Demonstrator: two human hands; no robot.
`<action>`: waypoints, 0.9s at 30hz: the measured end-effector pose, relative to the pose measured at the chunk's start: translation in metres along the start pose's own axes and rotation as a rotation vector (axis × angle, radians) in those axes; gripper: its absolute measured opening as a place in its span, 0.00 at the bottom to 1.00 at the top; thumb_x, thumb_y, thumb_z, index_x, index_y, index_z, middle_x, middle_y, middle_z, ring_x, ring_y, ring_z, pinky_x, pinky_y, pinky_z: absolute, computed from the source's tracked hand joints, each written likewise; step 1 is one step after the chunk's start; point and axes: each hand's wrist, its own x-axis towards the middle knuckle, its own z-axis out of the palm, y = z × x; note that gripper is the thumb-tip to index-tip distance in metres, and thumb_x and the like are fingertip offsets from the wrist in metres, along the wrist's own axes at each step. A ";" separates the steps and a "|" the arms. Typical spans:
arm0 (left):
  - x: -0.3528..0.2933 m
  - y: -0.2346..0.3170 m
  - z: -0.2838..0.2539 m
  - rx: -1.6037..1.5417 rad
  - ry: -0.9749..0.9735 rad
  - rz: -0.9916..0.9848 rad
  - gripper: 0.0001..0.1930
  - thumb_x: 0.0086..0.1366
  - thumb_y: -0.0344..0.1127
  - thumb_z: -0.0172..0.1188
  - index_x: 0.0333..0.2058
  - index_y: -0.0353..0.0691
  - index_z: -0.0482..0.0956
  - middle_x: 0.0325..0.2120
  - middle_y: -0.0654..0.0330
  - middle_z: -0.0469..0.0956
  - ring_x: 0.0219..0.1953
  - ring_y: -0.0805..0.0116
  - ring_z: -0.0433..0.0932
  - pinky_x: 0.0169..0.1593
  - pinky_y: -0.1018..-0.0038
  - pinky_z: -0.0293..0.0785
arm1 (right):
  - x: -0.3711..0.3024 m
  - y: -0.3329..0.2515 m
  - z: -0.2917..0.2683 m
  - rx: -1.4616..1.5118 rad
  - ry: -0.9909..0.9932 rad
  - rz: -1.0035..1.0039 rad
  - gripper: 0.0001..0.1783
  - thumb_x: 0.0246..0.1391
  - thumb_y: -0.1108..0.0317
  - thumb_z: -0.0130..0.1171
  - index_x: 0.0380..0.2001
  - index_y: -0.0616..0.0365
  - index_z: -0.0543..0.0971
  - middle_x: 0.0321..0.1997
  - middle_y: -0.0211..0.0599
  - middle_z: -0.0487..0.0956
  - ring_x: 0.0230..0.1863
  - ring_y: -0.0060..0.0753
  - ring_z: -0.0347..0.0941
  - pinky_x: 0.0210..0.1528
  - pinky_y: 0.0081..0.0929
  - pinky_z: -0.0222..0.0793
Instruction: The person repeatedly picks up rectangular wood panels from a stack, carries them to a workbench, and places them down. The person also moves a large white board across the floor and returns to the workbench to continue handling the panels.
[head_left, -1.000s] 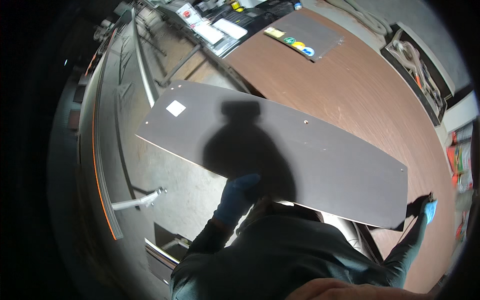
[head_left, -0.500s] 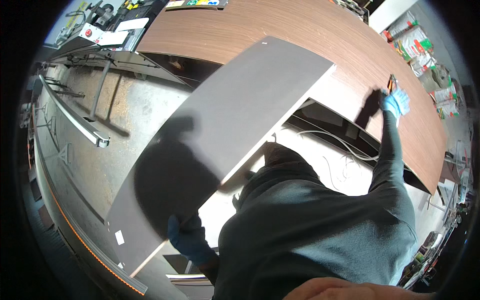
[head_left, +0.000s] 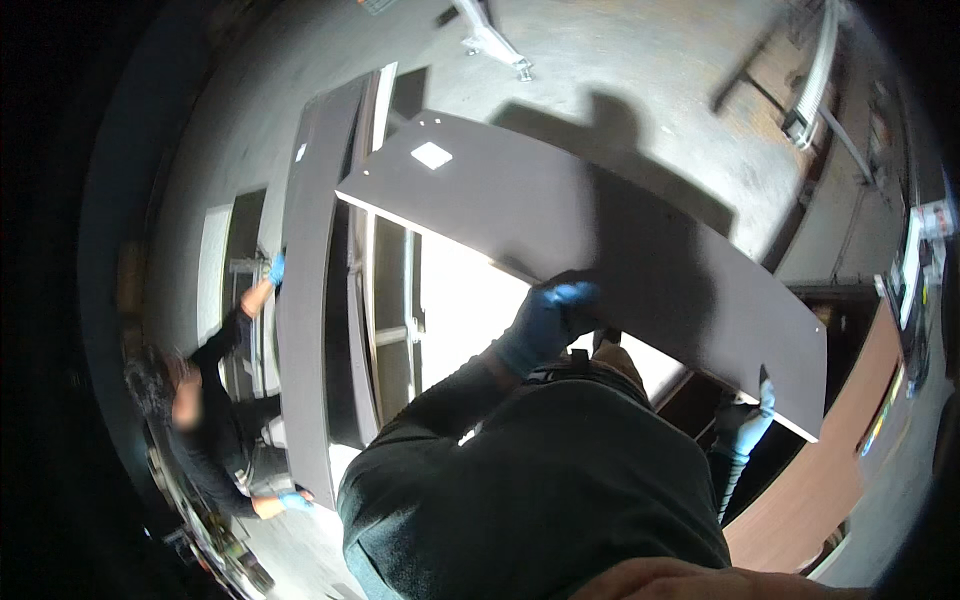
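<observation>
Clearly, one long grey panel (head_left: 520, 195) lies aslant in front of my body, and both of my two gloved hands have it; my left hand (head_left: 548, 322) is clamped over the near edge around its middle; my right hand (head_left: 745, 422) grips that same edge close to the right end, its underside fingers hidden; one white sticker (head_left: 432, 154) shows on the face; leftward, one co-worker (head_left: 205, 465) has two gloved hands at one second panel (head_left: 307, 235); one brown tabletop (head_left: 815, 475) sits lower right.
</observation>
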 end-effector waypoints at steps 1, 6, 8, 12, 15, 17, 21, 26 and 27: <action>0.016 -0.008 -0.003 -0.141 0.009 0.037 0.16 0.69 0.39 0.63 0.50 0.36 0.79 0.46 0.52 0.82 0.53 0.59 0.81 0.58 0.63 0.80 | 0.039 0.011 -0.003 0.359 0.025 0.304 0.32 0.68 0.50 0.52 0.61 0.70 0.73 0.57 0.54 0.79 0.53 0.43 0.79 0.55 0.40 0.78; 0.054 -0.032 -0.060 -0.138 0.284 0.348 0.20 0.59 0.37 0.74 0.47 0.37 0.80 0.42 0.52 0.84 0.52 0.61 0.82 0.56 0.65 0.80 | 0.198 0.055 0.090 0.633 -0.341 0.682 0.23 0.62 0.59 0.61 0.54 0.63 0.78 0.52 0.43 0.80 0.49 0.34 0.77 0.52 0.33 0.76; 0.059 -0.046 -0.079 -0.010 0.429 0.372 0.19 0.59 0.37 0.75 0.46 0.37 0.81 0.41 0.52 0.84 0.51 0.62 0.82 0.54 0.67 0.80 | 0.236 0.059 0.140 0.516 -0.428 0.559 0.20 0.61 0.61 0.63 0.51 0.61 0.79 0.51 0.39 0.80 0.49 0.34 0.77 0.53 0.32 0.75; 0.089 -0.066 -0.108 0.517 0.572 0.560 0.15 0.72 0.38 0.56 0.52 0.35 0.75 0.41 0.51 0.81 0.42 0.60 0.81 0.44 0.66 0.79 | 0.315 0.047 0.239 0.582 -0.712 0.725 0.22 0.60 0.61 0.64 0.54 0.60 0.79 0.54 0.35 0.80 0.54 0.32 0.75 0.56 0.30 0.73; 0.102 -0.069 -0.153 0.151 0.634 0.421 0.15 0.75 0.39 0.52 0.52 0.35 0.75 0.39 0.52 0.81 0.37 0.61 0.81 0.40 0.70 0.78 | 0.334 0.051 0.327 0.238 -0.976 0.425 0.19 0.62 0.67 0.63 0.55 0.60 0.79 0.55 0.37 0.81 0.51 0.30 0.77 0.50 0.24 0.75; 0.099 -0.063 -0.188 -0.076 0.662 0.468 0.13 0.75 0.38 0.54 0.51 0.36 0.76 0.38 0.54 0.81 0.36 0.62 0.81 0.39 0.74 0.78 | 0.333 0.070 0.390 0.357 -1.123 0.307 0.18 0.62 0.70 0.64 0.55 0.61 0.79 0.52 0.36 0.82 0.49 0.31 0.78 0.48 0.23 0.76; 0.061 -0.034 -0.258 0.369 0.686 0.507 0.12 0.74 0.35 0.57 0.50 0.37 0.77 0.41 0.54 0.82 0.40 0.64 0.82 0.42 0.72 0.79 | 0.306 0.070 0.494 0.033 -1.106 0.088 0.18 0.61 0.73 0.65 0.54 0.62 0.78 0.50 0.38 0.83 0.49 0.33 0.80 0.52 0.27 0.78; 0.057 0.018 -0.286 0.947 1.004 0.505 0.15 0.74 0.34 0.56 0.55 0.37 0.76 0.47 0.54 0.79 0.51 0.65 0.78 0.53 0.69 0.77 | 0.305 0.032 0.595 0.021 -1.142 0.128 0.20 0.58 0.77 0.65 0.54 0.61 0.78 0.51 0.39 0.83 0.53 0.37 0.80 0.56 0.36 0.78; 0.054 0.030 -0.285 0.585 0.946 0.459 0.16 0.74 0.34 0.55 0.57 0.36 0.75 0.50 0.54 0.78 0.54 0.64 0.77 0.55 0.70 0.77 | 0.308 0.021 0.611 0.254 -1.129 0.511 0.19 0.59 0.76 0.65 0.54 0.61 0.78 0.51 0.39 0.83 0.53 0.38 0.80 0.57 0.36 0.78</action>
